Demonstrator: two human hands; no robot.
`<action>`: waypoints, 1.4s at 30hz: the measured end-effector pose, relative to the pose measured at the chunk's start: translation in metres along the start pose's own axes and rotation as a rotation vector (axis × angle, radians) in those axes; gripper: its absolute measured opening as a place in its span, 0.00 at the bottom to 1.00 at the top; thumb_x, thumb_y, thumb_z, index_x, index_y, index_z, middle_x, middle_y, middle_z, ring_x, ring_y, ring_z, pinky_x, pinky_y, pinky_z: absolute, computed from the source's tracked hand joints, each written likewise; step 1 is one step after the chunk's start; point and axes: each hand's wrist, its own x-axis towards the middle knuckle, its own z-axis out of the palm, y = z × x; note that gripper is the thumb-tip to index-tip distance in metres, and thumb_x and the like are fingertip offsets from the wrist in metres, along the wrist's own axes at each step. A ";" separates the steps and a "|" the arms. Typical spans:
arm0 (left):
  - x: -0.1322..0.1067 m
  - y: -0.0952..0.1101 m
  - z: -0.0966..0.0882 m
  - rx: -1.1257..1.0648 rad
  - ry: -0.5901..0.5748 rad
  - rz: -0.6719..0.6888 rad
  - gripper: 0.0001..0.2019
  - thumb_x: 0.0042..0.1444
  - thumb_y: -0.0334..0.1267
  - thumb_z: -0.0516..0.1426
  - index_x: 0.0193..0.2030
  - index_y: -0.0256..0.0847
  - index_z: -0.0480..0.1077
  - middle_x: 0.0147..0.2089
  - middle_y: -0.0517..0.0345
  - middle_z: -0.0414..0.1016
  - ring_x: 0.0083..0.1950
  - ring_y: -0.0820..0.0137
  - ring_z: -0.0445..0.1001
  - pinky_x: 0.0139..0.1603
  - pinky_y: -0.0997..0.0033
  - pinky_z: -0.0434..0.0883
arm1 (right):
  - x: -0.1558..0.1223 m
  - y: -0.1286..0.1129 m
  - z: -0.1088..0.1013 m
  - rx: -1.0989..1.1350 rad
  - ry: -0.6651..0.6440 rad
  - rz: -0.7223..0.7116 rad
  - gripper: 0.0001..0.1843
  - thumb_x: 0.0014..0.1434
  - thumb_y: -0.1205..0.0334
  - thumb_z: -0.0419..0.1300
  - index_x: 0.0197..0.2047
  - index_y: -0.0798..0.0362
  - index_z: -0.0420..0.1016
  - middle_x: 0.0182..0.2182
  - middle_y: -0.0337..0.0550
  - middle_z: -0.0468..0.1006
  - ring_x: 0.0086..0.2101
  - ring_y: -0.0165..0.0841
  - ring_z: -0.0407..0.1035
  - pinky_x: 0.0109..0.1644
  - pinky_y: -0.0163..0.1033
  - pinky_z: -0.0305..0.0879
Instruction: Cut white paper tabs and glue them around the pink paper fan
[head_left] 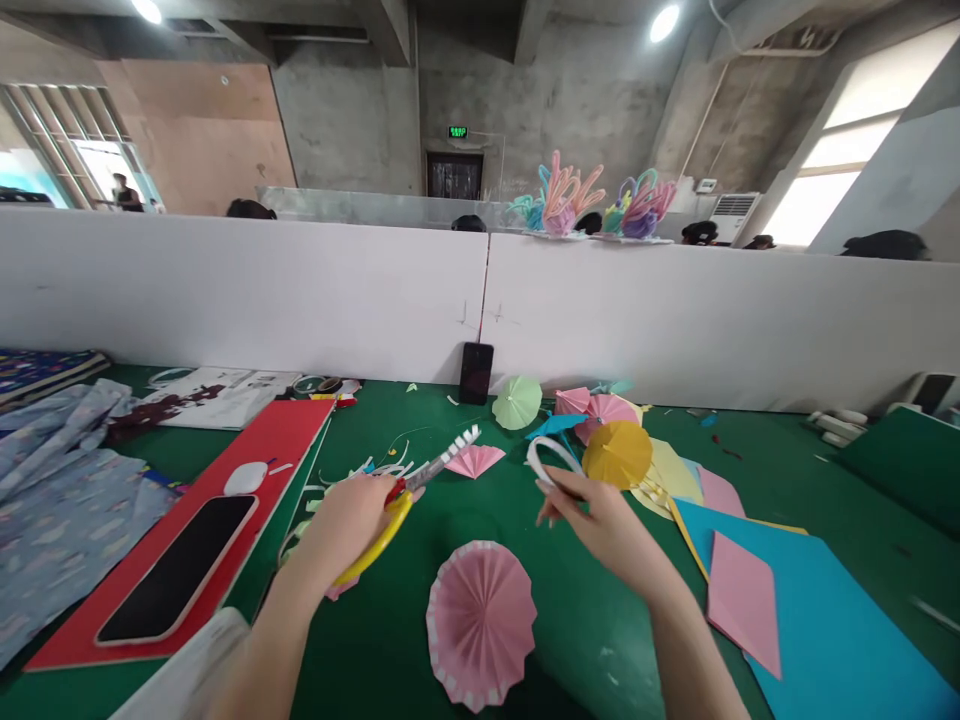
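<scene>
My left hand point(352, 530) is closed around scissors point(382, 545) with a yellow and red handle. Small white pieces, apparently tape, sit along the blades, which point up and right. In my right hand point(592, 510) is a narrow white ring, seemingly a roll of tape point(541, 447), gripped at its lower edge. Between my forearms lies a round pleated pink paper fan point(482, 625) with white pieces around its rim. Just beyond the scissors' tip is a smaller folded pink paper fan point(475, 460).
Pleated paper rounds in green point(517, 402) and yellow point(619, 455) lie ahead. Blue card point(832, 600) with pink paper point(742, 600) is at right. At left, a phone point(180, 570) rests on a red board point(289, 430). Another phone point(476, 372) leans against the white partition point(300, 290).
</scene>
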 end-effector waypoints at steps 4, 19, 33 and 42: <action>0.000 -0.015 0.044 0.174 -0.120 -0.086 0.13 0.62 0.43 0.54 0.47 0.35 0.69 0.44 0.52 0.74 0.41 0.67 0.75 0.42 0.61 0.73 | -0.007 0.069 0.042 -0.085 -0.022 0.041 0.13 0.67 0.59 0.52 0.40 0.54 0.76 0.24 0.37 0.78 0.25 0.30 0.73 0.32 0.36 0.71; -0.032 -0.031 0.067 0.419 -0.199 -0.099 0.14 0.54 0.42 0.55 0.41 0.33 0.71 0.41 0.40 0.78 0.45 0.53 0.77 0.39 0.64 0.69 | -0.027 0.133 0.073 -0.290 0.070 0.012 0.12 0.64 0.58 0.56 0.48 0.54 0.71 0.44 0.45 0.75 0.39 0.34 0.73 0.42 0.44 0.71; 0.029 0.013 0.073 0.473 -0.130 0.175 0.15 0.63 0.44 0.53 0.49 0.36 0.68 0.45 0.53 0.73 0.42 0.68 0.74 0.42 0.61 0.73 | -0.028 0.142 0.080 -0.226 0.257 0.014 0.13 0.64 0.60 0.57 0.50 0.55 0.70 0.46 0.45 0.74 0.40 0.35 0.73 0.43 0.45 0.71; 0.052 0.010 0.093 0.549 -0.231 0.291 0.15 0.62 0.42 0.55 0.52 0.36 0.67 0.50 0.51 0.71 0.46 0.65 0.73 0.46 0.57 0.73 | -0.029 0.141 0.078 -0.115 0.276 0.075 0.13 0.64 0.60 0.56 0.50 0.55 0.70 0.44 0.45 0.75 0.38 0.33 0.73 0.41 0.43 0.72</action>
